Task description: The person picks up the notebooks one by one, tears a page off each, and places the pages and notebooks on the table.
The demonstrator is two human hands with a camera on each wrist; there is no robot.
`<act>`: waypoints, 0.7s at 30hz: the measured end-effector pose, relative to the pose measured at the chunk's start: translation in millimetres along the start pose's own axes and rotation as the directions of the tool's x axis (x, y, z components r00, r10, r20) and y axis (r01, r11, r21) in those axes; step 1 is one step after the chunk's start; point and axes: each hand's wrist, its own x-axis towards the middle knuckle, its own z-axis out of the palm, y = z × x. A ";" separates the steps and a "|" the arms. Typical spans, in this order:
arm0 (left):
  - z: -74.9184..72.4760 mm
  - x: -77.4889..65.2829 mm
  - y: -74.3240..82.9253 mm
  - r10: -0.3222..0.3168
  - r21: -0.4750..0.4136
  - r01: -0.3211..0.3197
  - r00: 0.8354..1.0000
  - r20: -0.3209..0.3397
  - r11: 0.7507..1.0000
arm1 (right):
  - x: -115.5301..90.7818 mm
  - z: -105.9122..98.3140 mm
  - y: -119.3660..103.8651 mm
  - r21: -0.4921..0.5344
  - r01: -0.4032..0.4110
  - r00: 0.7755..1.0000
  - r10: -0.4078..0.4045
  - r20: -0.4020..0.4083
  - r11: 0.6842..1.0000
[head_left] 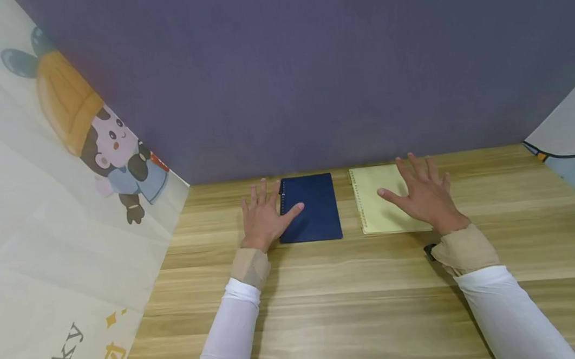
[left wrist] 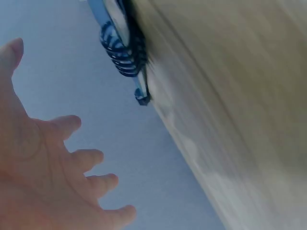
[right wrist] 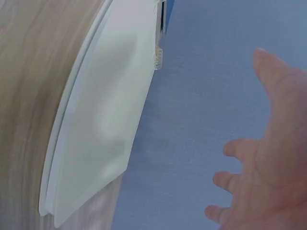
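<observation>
A dark blue ring-bound notebook (head_left: 313,208) lies closed on the wooden table, its binding along the left side. My left hand (head_left: 263,216) is spread over that binding edge, the thumb reaching across the cover. To the right lies a pale yellow ring-bound notebook (head_left: 379,210), also closed. Above its right part hovers my right hand (head_left: 425,196), fingers spread and holding nothing. In the right wrist view, a gap shows between the right hand (right wrist: 273,158) and the notebook (right wrist: 103,110). The left wrist view shows the left hand (left wrist: 53,167) apart from the dark coil binding (left wrist: 122,50).
A dark grey-blue panel (head_left: 311,75) rises along the back edge of the wooden table (head_left: 352,306). At the left hangs a pale sheet (head_left: 35,214) with a cartoon figure. A black cable (head_left: 569,155) curves by the right edge.
</observation>
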 end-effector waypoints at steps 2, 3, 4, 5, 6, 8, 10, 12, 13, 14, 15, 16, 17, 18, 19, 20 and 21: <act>-1.4 -0.8 4.4 0.023 -0.005 -0.023 1.000 0.006 1.000 | 0.1 -0.3 -1.3 0.001 0.006 1.000 -0.006 -0.001 1.000; -2.0 -1.4 7.3 0.042 -0.005 -0.042 0.999 0.010 0.999 | 0.1 -0.4 -2.2 0.004 0.009 1.000 -0.009 0.002 1.000; -2.6 -2.4 10.9 0.064 -0.006 -0.064 0.998 0.019 0.998 | 0.0 -0.3 -3.0 0.007 0.012 1.000 -0.012 0.006 1.000; -3.0 -3.7 14.8 0.091 0.000 -0.091 0.995 0.036 0.996 | -0.4 -0.3 -4.1 0.009 0.014 1.000 -0.014 0.016 1.000; -3.1 -5.2 19.1 0.118 0.006 -0.119 0.991 0.059 0.993 | -0.9 -0.1 -5.3 0.009 0.019 0.999 -0.019 0.029 1.000; -3.4 -8.5 28.4 0.179 0.023 -0.183 0.978 0.107 0.983 | -1.3 -0.1 -8.6 0.014 0.040 0.997 -0.040 0.066 0.999; -2.5 -12.4 38.2 0.226 0.022 -0.232 0.960 0.167 0.972 | -2.3 0.0 -12.6 0.016 0.070 0.990 -0.071 0.118 0.997; -0.3 -16.7 47.4 0.254 0.019 -0.266 0.939 0.230 0.964 | -3.9 -0.1 -17.0 0.026 0.108 0.977 -0.111 0.182 0.994; 1.1 -18.7 51.6 0.261 0.018 -0.275 0.931 0.256 0.961 | -4.9 0.1 -19.0 0.029 0.126 0.968 -0.129 0.216 0.992; 2.7 -20.5 55.1 0.263 0.019 -0.279 0.924 0.278 0.960 | -6.1 0.3 -21.3 0.032 0.142 0.957 -0.146 0.250 0.989; 4.1 -22.1 58.2 0.261 0.019 -0.279 0.920 0.294 0.960 | -7.5 0.5 -23.0 0.034 0.155 0.946 -0.159 0.284 0.987; 5.6 -23.5 60.8 0.257 0.024 -0.277 0.917 0.304 0.961 | -8.8 0.7 -24.8 0.038 0.166 0.935 -0.169 0.313 0.985; 7.1 -24.6 62.8 0.256 0.037 -0.280 0.917 0.307 0.959 | -9.9 0.8 -26.3 0.043 0.178 0.924 -0.182 0.336 0.983; 8.7 -25.4 64.2 0.255 0.053 -0.283 0.919 0.302 0.958 | -10.9 1.1 -27.8 0.044 0.187 0.915 -0.190 0.355 0.981; 9.9 -25.6 65.2 0.254 0.069 -0.284 0.923 0.290 0.956 | -11.7 1.2 -29.6 0.048 0.196 0.910 -0.200 0.363 0.979; 11.0 -25.5 65.8 0.255 0.084 -0.288 0.927 0.275 0.954 | -12.3 1.2 -31.0 0.053 0.207 0.907 -0.211 0.364 0.977; 11.8 -25.2 66.1 0.260 0.099 -0.293 0.930 0.260 0.951 | -12.7 1.2 -32.4 0.058 0.217 0.907 -0.223 0.358 0.974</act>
